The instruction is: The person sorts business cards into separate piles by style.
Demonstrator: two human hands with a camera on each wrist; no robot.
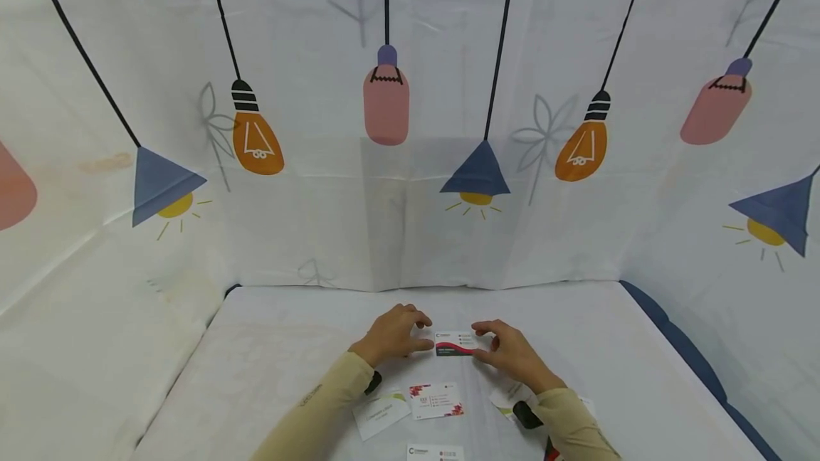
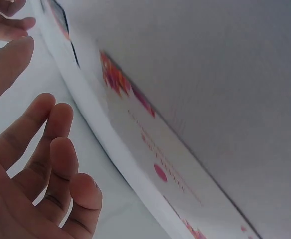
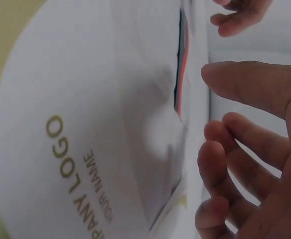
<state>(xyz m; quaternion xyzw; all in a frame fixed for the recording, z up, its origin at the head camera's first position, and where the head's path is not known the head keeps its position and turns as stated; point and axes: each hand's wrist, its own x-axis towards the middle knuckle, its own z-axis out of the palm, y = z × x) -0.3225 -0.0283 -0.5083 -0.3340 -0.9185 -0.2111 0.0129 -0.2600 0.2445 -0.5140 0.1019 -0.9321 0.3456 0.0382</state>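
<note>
A business card [image 1: 455, 343] with a red-and-dark wave along its bottom lies flat on the white table between the two hands. The left hand [image 1: 393, 331] hovers at its left side, fingers loosely bent, thumb tip just short of the card's edge. On the other side is the right hand [image 1: 509, 354], its thumb tip right at the lower right corner and its index finger by the upper right one. In both wrist views the thumb and fingers are spread apart with nothing between them. Closer to the body lies a card with red flowers [image 1: 437, 401].
A white card with a green corner [image 1: 381, 415] lies at a slant left of the flowered one. Another wave-pattern card [image 1: 435, 453] is cut off by the bottom edge. Beneath the right forearm are more cards, including a "COMPANY LOGO" card [image 3: 71, 164]. White printed cloth [image 1: 410, 233] hangs behind.
</note>
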